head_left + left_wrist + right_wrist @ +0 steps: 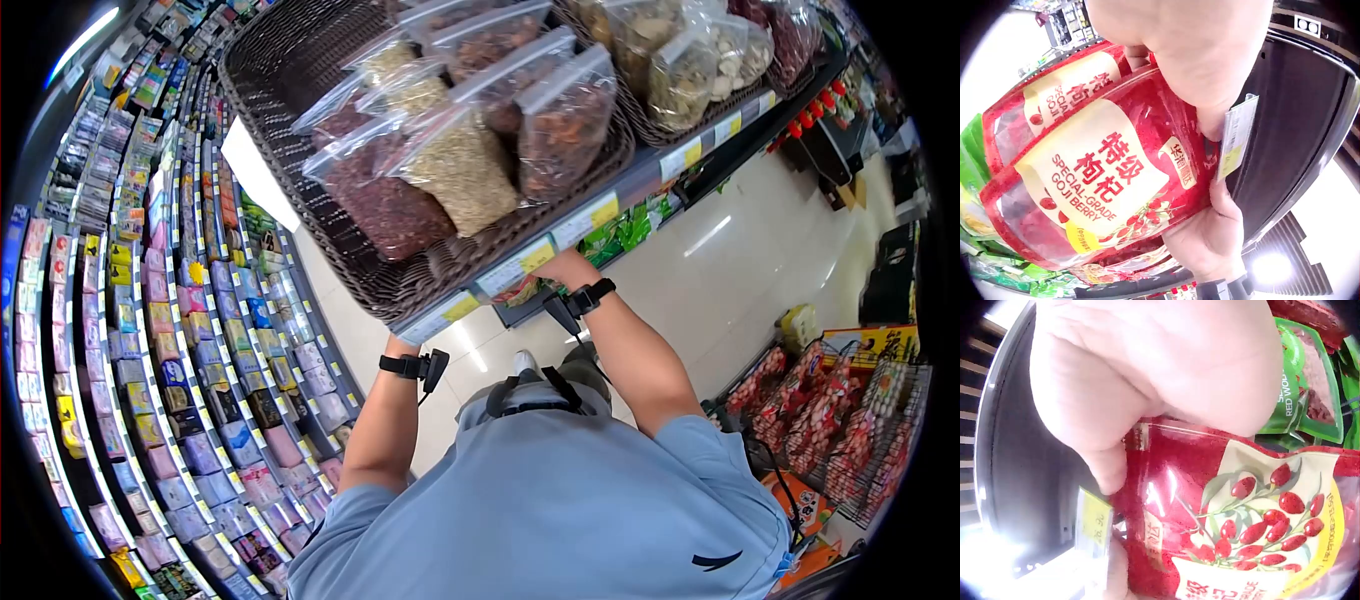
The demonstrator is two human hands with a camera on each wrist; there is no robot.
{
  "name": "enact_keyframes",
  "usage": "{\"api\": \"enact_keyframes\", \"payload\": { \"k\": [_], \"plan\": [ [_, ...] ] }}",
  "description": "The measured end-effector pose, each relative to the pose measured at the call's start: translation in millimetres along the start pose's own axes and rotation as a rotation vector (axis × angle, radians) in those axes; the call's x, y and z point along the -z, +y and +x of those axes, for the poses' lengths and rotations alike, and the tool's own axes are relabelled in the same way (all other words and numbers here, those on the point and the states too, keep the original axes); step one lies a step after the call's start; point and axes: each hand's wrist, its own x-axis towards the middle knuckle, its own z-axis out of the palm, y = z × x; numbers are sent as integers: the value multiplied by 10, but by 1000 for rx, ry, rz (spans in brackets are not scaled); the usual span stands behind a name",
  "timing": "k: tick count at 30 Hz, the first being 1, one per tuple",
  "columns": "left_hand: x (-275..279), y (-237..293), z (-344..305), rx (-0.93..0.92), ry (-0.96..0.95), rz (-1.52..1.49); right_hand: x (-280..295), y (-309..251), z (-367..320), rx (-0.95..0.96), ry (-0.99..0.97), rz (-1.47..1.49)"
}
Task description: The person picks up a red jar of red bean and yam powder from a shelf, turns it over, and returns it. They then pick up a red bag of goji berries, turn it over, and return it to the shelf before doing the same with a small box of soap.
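We see the person's left hand point(1182, 50) curled over the upper edge of a red goji berry pouch point(1094, 172), thumb at its front and a finger showing behind, so it grips that edge with little gap left. The right hand point(1207, 240) holds the same edge further along; in the right wrist view we make out its thumb bent down at the pouch's top, while its fingers are hidden behind the pouch and we cannot tell how they lie. Near both thumbs we find a price tag point(1238, 137) with a yellow patch. Just behind the pouch we notice a second goji pouch point(1044, 97), its pale label partly covered by the first. In the right wrist view a green pouch point(1297, 381) with a clear window shows beside the right hand.

From the head we look down on both hands reaching under the front edge of a brown wicker basket point(350, 280), which hides most of that spot from us. Clear zip bags point(455, 170) of grains and dried pieces lean together in the basket, and a strip of price labels point(515, 270) runs along its front. We also see packed shelves point(205, 350) to the left, a pale floor point(735, 225), and red net bags point(810, 420) at the right, with a black strap point(592, 296) on each wrist
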Motion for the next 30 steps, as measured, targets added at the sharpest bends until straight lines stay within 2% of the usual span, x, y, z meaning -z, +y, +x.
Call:
{"api": "enact_keyframes", "payload": {
  "k": [3,4,5,6,7,9,11,12,13,15,16,20,22,26,28,30],
  "plan": [
    [-183,-99,-22,188,-89,-1544,-20,-35,-51,-33,41,-46],
    [-205,-69,-7,248,-21,-1682,-27,-44,-53,-51,82,-60],
    [-295,-3,95,429,161,-1782,-58,18,-46,-51,72,-78],
    [-324,8,170,427,177,-1799,-112,130,-31,-48,119,83],
    [-341,-6,237,380,197,-1640,-138,225,-12,-43,163,243],
    [-348,-1,301,299,237,-1316,-91,343,31,63,166,-331],
    [113,383,366,171,344,-1111,-340,1214,180,-23,226,195],
    [253,448,375,115,372,-924,-150,823,119,4,149,-159],
    [348,455,369,114,388,-931,-106,525,72,-4,147,-225],
    [478,429,362,11,283,-636,-183,501,70,-160,172,983],
    [467,401,370,-61,322,-601,-176,504,109,-164,179,1030],
    [544,384,394,-109,316,-498,-174,502,197,-119,181,749],
    [494,377,400,-42,262,-417,-169,503,225,-107,178,688],
    [467,321,442,-75,251,-389,-184,535,231,-98,163,607],
    [453,297,431,-29,195,-371,-209,537,233,-94,159,575],
    [476,319,416,-53,229,-341,-228,558,218,-88,162,550]
  ]
}}
